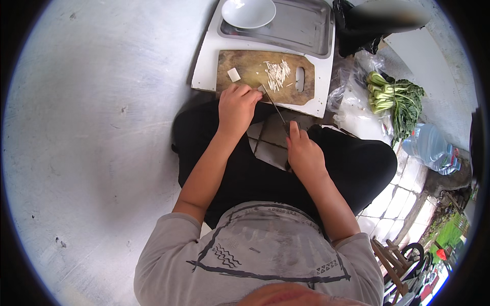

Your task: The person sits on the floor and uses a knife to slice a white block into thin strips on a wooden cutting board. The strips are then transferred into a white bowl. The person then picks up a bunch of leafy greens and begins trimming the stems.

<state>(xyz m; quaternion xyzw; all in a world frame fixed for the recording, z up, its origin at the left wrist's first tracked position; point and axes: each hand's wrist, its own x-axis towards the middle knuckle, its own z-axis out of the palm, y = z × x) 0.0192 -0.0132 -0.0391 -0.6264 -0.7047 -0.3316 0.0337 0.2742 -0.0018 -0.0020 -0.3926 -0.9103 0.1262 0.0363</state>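
Note:
My right hand (305,151) grips the handle of a kitchen knife (274,104), its blade angled up and left over the near edge of a wooden cutting board (245,61). At the blade's tip, my left hand (239,101) holds a small white piece of food (262,89) against the board with its fingertips. Another pale block (234,75) lies at the board's left side. Thin white strips (278,74) are heaped near the board's oval handle hole. The kind of food cannot be told.
Beyond the board, a metal tray (302,28) holds a white bowl (249,13) on the white low table (204,70). To the right are plastic bags (354,95), a bundle of leafy greens (396,101), a large water bottle (428,147) and a black bag (350,34). A wall stands at left.

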